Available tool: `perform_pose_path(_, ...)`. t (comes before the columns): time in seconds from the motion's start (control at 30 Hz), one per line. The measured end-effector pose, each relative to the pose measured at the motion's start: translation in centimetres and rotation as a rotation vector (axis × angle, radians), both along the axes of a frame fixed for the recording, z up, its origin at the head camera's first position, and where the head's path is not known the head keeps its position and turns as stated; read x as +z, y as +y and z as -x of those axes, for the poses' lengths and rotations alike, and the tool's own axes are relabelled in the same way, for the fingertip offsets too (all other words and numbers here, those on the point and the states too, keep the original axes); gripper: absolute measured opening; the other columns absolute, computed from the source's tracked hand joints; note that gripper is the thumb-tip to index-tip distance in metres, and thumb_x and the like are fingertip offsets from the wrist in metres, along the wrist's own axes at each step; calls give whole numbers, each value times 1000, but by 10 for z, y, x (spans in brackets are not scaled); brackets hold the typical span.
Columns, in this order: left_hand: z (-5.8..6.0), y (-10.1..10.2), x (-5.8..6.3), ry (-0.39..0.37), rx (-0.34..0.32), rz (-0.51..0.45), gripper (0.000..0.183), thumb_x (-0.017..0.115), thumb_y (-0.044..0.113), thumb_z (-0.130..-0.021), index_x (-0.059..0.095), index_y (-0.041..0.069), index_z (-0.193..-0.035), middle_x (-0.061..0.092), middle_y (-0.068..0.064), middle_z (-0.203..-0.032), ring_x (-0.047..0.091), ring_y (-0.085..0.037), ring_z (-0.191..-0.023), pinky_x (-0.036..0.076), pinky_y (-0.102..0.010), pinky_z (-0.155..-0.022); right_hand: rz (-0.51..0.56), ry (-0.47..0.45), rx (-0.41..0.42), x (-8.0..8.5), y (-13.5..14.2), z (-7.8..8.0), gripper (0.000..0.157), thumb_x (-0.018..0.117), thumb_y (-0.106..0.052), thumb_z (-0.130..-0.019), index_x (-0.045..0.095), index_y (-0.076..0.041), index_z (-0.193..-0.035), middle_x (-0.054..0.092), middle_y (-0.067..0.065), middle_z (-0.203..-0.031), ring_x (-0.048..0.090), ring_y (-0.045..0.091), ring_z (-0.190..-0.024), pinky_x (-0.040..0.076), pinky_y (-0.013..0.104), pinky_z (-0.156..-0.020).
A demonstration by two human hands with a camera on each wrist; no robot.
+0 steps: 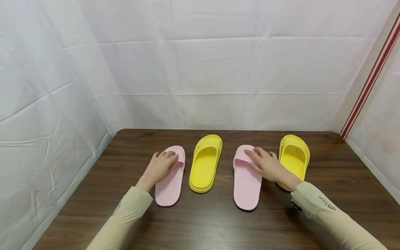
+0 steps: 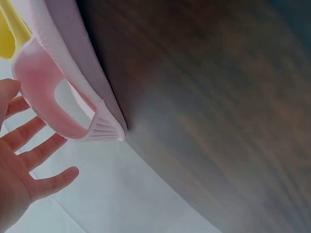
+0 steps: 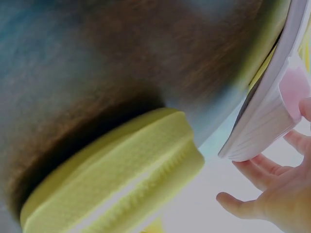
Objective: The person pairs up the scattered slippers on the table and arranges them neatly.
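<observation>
Two pink slippers and two yellow slippers lie on the brown table, toes pointing away from me. My left hand (image 1: 161, 166) is over the strap of the left pink slipper (image 1: 168, 187). In the left wrist view its fingers (image 2: 43, 150) spread loosely by the strap, the thumb at the strap's edge. My right hand (image 1: 268, 165) reaches over the right pink slipper (image 1: 247, 191), its fingertips at the strap. The right wrist view shows those fingers (image 3: 255, 172) fairly straight beside that strap. Neither hand is seen curled round a slipper.
One yellow slipper (image 1: 203, 170) lies between the two pink ones. The other yellow slipper (image 1: 293, 159) is at the right, partly hidden by my right wrist. White sheeting (image 1: 212, 69) hangs behind the wood-grain table (image 1: 200, 225) and at both sides.
</observation>
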State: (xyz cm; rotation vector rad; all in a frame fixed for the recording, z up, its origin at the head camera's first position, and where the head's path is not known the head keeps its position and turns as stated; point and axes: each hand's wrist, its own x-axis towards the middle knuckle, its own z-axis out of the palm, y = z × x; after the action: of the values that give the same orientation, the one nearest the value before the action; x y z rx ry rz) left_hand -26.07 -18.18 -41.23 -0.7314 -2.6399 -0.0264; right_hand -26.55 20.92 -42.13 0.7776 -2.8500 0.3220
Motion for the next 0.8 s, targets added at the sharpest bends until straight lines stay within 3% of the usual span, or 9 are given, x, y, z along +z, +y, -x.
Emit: perform_pose_path(0.8, -4, -19, -3, -22, 51, -63, 11, 61, 28, -82, 57, 17, -85, 63, -3, -98, 60, -25, -83, 42, -47, -71, -2, 111, 29, 18, -32, -12, 46, 51, -37, -88, 41, -26, -131, 43, 12, -128, 41, 33, -115, 21, 62, -92)
